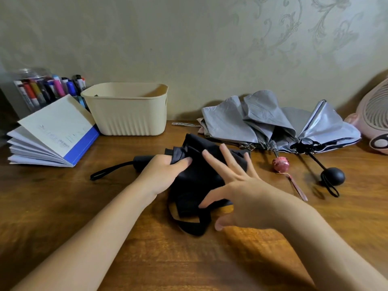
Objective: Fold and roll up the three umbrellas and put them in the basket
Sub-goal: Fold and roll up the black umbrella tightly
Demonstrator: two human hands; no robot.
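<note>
A black umbrella (195,179) lies collapsed on the wooden table, its handle and wrist strap pointing left and its closing strap looped at the front. My left hand (165,171) grips the umbrella near the handle, thumb pressing the cloth. My right hand (233,185) lies over the black cloth with straight spread fingers. Two loose silver-lined umbrellas rest at the back right: one with a pink round handle (231,120), one with a black ball handle (323,127). The cream basket (126,122) stands at the back, left of centre; its inside is mostly hidden.
An open stack of paper with a blue cover (52,133) sits at the left, with a jar of markers (46,89) behind it. A pink fan (375,120) stands at the right edge. A patterned wall closes the back.
</note>
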